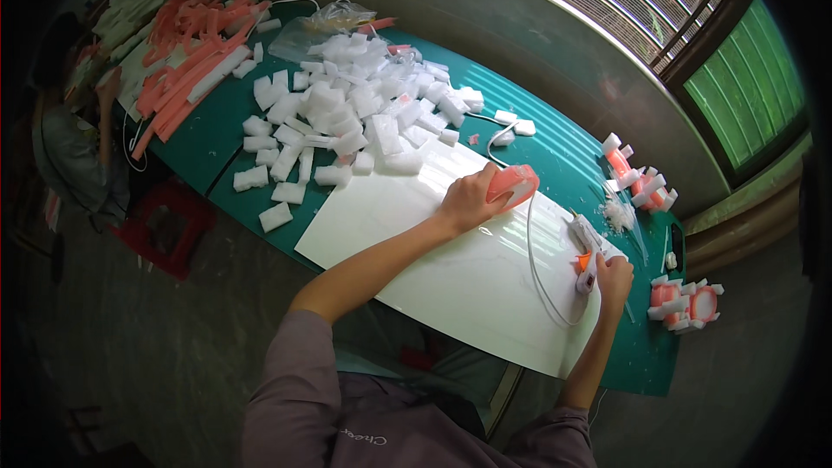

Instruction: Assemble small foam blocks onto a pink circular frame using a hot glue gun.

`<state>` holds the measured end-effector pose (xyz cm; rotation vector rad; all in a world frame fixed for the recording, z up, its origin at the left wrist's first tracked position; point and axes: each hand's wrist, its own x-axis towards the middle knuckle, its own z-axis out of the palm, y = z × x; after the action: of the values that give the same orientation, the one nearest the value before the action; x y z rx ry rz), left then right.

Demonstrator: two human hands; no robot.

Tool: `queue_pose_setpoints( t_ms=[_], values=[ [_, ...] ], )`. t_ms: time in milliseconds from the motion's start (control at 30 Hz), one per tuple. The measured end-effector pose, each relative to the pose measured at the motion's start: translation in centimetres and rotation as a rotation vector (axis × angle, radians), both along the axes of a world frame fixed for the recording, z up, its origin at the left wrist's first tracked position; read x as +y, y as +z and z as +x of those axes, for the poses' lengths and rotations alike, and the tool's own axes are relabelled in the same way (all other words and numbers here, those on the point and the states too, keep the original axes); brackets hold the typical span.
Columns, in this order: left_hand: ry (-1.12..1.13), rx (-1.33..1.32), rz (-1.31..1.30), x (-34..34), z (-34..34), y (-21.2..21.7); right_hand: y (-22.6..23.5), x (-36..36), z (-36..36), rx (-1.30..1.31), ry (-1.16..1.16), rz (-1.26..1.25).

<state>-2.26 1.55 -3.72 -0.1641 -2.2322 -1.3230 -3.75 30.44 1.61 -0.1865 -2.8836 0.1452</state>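
My left hand (470, 201) is closed around a pink foam strip bent into a loop (523, 180), held above the white board (416, 251). Toward the right end of the board is a white hot glue gun (588, 234) with an orange trigger. My right hand (614, 279) is closed at the gun's rear end; its fingertips are partly hidden. From the gun a white cord (531, 247) curves over the board. A large heap of white foam blocks (347, 104) covers the board's far left corner and the table beyond.
On the green table (520, 152), pink foam pieces with white blocks attached (640, 178) stand at the far right; another such cluster (685, 303) sits at the right edge. Pink foam strips (186, 61) lie far left, near another person (74, 156). A red stool (165, 225) stands below.
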Motion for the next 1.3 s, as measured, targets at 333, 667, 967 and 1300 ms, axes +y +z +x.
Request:
queue_pose_setpoints(
  t_ms=[333,667,967,1300],
  values=[
    [0.113,0.102,-0.293,-0.4,1.8,2.2,0.9,-27.2,3.4,0.164,1.172,-0.221],
    [0.016,-0.005,-0.093,0.3,0.3,-0.4,-1.6,-30.5,1.7,-0.159,1.128,-0.168],
    [-0.107,0.054,-0.051,-0.2,0.3,-0.2,6.2,-18.7,2.7,-0.229,1.121,-1.395],
    [0.012,0.061,-0.154,0.3,0.9,0.7,0.5,-11.8,0.3,0.409,0.650,-1.120]
  ],
)
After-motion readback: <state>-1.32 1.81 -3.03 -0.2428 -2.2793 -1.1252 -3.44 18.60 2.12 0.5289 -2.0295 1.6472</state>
